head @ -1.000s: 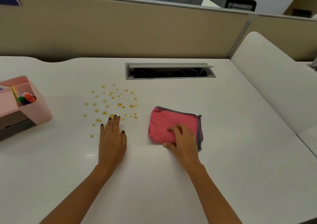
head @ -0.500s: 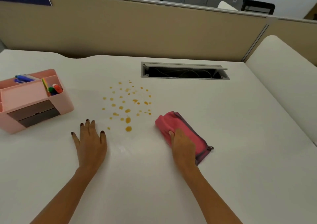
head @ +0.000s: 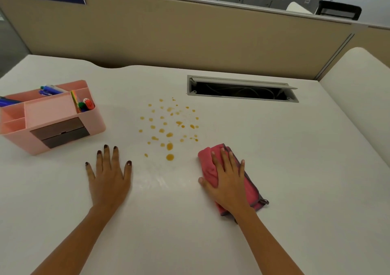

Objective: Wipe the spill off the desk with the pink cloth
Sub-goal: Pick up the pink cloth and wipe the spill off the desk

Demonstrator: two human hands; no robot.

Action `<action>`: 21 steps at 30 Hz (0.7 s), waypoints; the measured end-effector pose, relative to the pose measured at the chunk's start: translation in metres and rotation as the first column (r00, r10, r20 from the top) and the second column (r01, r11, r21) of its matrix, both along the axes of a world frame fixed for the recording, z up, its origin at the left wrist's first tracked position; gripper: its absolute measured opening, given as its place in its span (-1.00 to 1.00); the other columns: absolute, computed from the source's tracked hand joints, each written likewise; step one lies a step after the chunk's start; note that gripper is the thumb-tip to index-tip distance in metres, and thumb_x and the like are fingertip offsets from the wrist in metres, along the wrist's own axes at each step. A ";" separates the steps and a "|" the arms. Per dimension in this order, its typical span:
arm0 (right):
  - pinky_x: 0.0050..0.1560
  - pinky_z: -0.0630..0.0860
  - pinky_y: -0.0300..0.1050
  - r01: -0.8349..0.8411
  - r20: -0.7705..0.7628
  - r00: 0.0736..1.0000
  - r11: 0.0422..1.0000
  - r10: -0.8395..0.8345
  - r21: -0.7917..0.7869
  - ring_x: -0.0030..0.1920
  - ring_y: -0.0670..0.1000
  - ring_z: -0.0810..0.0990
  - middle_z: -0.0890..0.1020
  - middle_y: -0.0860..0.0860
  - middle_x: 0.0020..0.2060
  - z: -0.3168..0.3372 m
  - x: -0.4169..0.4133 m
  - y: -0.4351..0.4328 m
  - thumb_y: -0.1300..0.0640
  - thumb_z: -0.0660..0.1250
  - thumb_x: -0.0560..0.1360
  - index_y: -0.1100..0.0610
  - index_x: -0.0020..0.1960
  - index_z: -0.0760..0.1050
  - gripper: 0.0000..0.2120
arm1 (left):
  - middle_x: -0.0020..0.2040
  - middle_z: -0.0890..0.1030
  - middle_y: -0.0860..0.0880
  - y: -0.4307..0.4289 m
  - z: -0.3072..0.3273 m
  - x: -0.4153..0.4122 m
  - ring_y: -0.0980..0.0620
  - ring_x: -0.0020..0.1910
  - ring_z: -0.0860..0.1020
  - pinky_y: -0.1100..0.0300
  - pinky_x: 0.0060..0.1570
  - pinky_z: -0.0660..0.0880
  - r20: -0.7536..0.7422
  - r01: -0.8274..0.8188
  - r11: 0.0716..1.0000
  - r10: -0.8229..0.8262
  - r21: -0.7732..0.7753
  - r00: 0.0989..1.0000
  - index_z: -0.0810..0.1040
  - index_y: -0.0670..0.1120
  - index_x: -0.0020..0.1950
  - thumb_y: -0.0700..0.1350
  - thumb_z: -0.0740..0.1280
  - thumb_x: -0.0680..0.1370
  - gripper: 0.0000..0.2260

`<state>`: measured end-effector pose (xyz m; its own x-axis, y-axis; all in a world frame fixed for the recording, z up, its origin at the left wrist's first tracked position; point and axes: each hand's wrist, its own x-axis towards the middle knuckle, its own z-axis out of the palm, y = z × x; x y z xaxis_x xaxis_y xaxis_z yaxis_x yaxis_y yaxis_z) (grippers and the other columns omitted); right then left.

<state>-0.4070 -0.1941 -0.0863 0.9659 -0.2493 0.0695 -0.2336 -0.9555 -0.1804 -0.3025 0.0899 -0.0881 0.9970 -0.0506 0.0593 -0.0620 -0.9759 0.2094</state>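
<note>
The cloth (head: 207,162) is pink with a grey trim, folded into a long bundle and bunched at its far end. It lies on the white desk (head: 306,169) at about 4 o'clock from the spill (head: 168,127), a scatter of amber drops, and just clear of the nearest drop. The right hand (head: 226,182) lies flat on top of it, its fingers (head: 223,157) straight and spread, pressing down; cloth shows past the fingertips at 11 o'clock and behind the wrist at 5 o'clock. The thumb sits against the cloth's 9 o'clock edge. The left hand (head: 109,177) rests flat on the desk, fingers relaxed and holding nothing, at 8 o'clock from the spill.
</note>
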 end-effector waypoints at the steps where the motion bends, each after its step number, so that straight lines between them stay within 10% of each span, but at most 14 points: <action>1: 0.51 -0.25 0.20 0.006 0.003 1.000 1.000 -0.006 -0.003 0.56 0.06 -0.13 -0.02 0.05 0.56 -0.003 0.001 0.000 -0.33 0.06 0.49 -0.03 0.54 -0.15 -0.24 | 0.58 0.04 -0.13 0.000 0.000 0.000 -0.12 0.56 0.01 -0.18 0.49 -0.12 -0.001 0.002 1.000 -0.002 0.006 1.000 0.03 -0.12 0.56 0.16 -0.14 0.56 -0.38; 7: 0.54 -0.14 0.08 0.060 0.055 0.996 0.996 -0.064 0.068 0.56 0.01 -0.11 -0.01 0.02 0.56 -0.004 0.013 0.000 -0.19 0.07 0.57 -0.02 0.47 -0.27 -0.33 | 0.58 0.02 -0.14 0.000 -0.001 0.000 -0.13 0.56 0.00 -0.19 0.50 -0.11 -0.006 0.004 1.000 -0.003 0.017 1.000 0.01 -0.12 0.56 0.15 -0.18 0.54 -0.36; 21: 0.54 -0.15 -0.10 -0.124 0.076 0.991 0.957 0.108 0.263 0.55 0.00 0.00 0.18 0.00 0.52 0.007 0.026 0.059 0.12 0.14 0.55 0.02 0.51 0.13 -0.46 | 0.58 0.04 -0.14 -0.001 -0.002 -0.001 -0.13 0.56 0.00 -0.20 0.50 -0.11 -0.007 -0.003 1.000 0.003 -0.001 1.000 0.03 -0.11 0.56 0.10 -0.17 0.61 -0.45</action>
<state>-0.3808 -0.1351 -0.0791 0.9854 -0.1530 0.0748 -0.1048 -0.8908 -0.4421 -0.3034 0.0889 -0.0899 0.9975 -0.0480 0.0526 -0.0581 -0.9759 0.2105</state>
